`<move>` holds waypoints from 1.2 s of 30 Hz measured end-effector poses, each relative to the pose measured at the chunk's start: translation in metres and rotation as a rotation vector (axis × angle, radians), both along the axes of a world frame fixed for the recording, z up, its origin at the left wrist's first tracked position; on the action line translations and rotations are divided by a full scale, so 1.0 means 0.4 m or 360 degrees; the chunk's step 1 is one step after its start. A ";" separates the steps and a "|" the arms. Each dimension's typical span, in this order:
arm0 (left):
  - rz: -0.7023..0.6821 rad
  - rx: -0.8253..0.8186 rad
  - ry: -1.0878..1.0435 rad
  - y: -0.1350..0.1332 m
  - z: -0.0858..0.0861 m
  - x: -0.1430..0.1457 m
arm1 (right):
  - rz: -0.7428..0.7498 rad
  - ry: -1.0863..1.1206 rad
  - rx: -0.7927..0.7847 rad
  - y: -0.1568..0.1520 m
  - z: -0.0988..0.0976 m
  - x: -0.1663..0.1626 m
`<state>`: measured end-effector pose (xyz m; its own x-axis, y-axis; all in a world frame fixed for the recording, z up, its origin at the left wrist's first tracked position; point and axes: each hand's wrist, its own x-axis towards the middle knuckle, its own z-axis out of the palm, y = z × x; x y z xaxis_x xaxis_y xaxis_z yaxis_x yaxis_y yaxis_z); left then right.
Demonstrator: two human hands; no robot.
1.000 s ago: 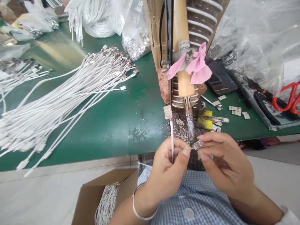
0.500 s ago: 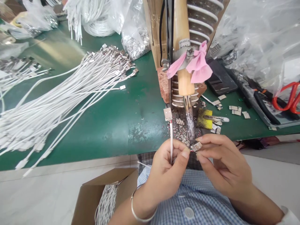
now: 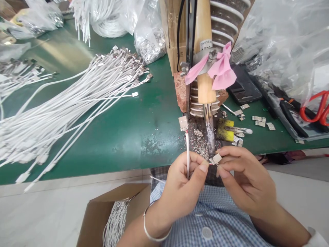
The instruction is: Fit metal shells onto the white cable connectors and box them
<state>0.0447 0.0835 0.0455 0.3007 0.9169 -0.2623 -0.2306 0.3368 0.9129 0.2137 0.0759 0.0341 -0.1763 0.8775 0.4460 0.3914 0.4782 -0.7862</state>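
Observation:
My left hand (image 3: 189, 181) is closed round a white USB cable (image 3: 187, 151), whose metal plug (image 3: 183, 123) stands up above my fist. Between its thumb and forefinger I also pinch thin wires, hardly visible. My right hand (image 3: 244, 181) pinches a small metal USB connector (image 3: 217, 158) by its edges, flat face showing. The wire ends meet this connector just under the tip of a soldering iron (image 3: 210, 133), which is fixed pointing down, with a wooden handle and a pink cloth tied round it. Whether the tip touches the joint I cannot tell.
A large bundle of white USB cables (image 3: 72, 103) lies left on the green table (image 3: 154, 144). Right of the iron are a yellow sponge (image 3: 224, 131), loose connectors (image 3: 258, 119), a black phone (image 3: 244, 84) and red-handled scissors (image 3: 312, 109). A cardboard box (image 3: 92, 223) with cables stands below.
The connector in my right hand has turned over, from its slotted face to a plain flat one. Both hands stay almost in place under the iron; the view has shifted slightly.

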 end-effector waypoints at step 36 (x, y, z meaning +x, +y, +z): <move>-0.0015 -0.0045 0.0022 0.011 0.024 0.008 | -0.0124 -0.0087 0.0011 0.010 0.017 -0.009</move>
<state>0.0478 0.0881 0.0549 0.3052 0.9063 -0.2923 -0.2146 0.3645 0.9061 0.2101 0.0797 0.0410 -0.1321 0.8865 0.4434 0.4700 0.4499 -0.7594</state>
